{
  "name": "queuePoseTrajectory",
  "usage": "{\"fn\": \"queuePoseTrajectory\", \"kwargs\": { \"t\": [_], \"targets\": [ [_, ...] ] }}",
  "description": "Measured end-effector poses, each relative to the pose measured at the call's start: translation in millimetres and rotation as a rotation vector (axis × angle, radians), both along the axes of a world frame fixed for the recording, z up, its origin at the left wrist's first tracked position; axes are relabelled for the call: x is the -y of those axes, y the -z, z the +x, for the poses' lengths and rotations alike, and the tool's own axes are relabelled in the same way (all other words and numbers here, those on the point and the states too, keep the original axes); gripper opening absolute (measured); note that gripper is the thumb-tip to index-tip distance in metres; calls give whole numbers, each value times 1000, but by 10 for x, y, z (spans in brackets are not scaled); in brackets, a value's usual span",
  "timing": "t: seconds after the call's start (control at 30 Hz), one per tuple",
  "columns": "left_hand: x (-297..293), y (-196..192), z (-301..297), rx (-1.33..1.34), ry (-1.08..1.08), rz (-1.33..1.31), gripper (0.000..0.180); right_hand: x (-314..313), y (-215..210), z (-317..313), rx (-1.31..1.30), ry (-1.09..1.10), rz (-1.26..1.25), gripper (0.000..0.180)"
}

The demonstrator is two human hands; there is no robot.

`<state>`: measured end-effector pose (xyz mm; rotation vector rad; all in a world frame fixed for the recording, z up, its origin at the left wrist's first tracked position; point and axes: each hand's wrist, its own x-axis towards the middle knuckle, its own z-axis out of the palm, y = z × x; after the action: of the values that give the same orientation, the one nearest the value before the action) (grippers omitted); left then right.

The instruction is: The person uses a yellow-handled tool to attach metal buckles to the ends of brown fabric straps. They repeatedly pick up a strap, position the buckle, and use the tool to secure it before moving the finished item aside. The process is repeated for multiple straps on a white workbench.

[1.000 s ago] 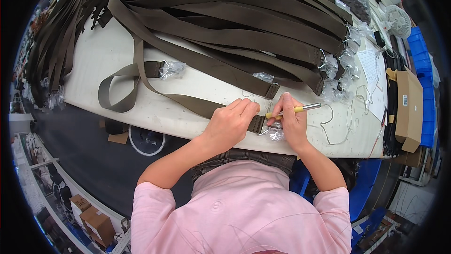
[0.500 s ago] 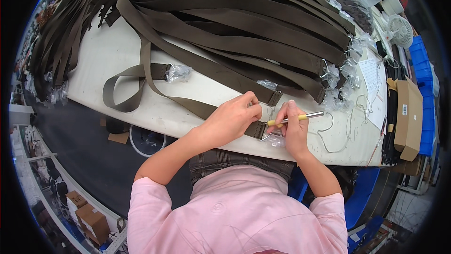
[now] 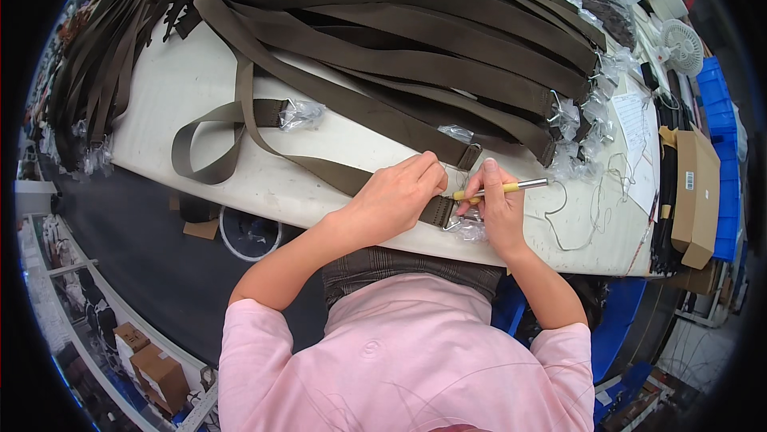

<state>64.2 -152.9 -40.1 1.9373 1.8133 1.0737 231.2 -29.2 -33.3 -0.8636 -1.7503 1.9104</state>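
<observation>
My right hand (image 3: 497, 207) is closed round a slim pen-like tool (image 3: 519, 186) with a yellow grip and a silver end. The tool's tip points left, toward the fingers of my left hand (image 3: 402, 195). Those fingers are pinched together; whatever is between them is too small to make out. Under and beside the left hand lies the end of a dark olive webbing strap (image 3: 435, 212), with stitching across it. A metal ring in clear plastic wrap (image 3: 470, 230) sits at that end, below my right hand. Another strap end (image 3: 470, 157) rests just beyond both hands.
A large bundle of dark straps (image 3: 415, 40) covers the far side of the white table (image 3: 343, 132). Loose thread (image 3: 563, 246) and a paper sheet (image 3: 635, 144) lie to the right. Beyond are a small white fan (image 3: 681, 47), a cardboard box (image 3: 693, 196) and blue bins (image 3: 719, 104).
The tool and my right hand have shifted slightly up, bringing the tip closer to my left fingertips. My left hand stays pinched by the strap end. The whole view has moved a little.
</observation>
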Motion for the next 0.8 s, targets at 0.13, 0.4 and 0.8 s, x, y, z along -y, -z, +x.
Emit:
{"fn": "queuePoseTrajectory", "kwargs": {
  "t": [0.13, 0.4, 0.8],
  "targets": [
    [0, -7, 8, -9, -16, -4, 15, -1, 22, 4, 10, -12, 26, 51],
    [15, -31, 5, -57, -7, -51, 22, -8, 93, 4, -12, -12, 20, 52],
    [0, 15, 7, 110, -85, -27, 11, 0, 34, -6, 13, -7, 37, 53]
  ]
}}
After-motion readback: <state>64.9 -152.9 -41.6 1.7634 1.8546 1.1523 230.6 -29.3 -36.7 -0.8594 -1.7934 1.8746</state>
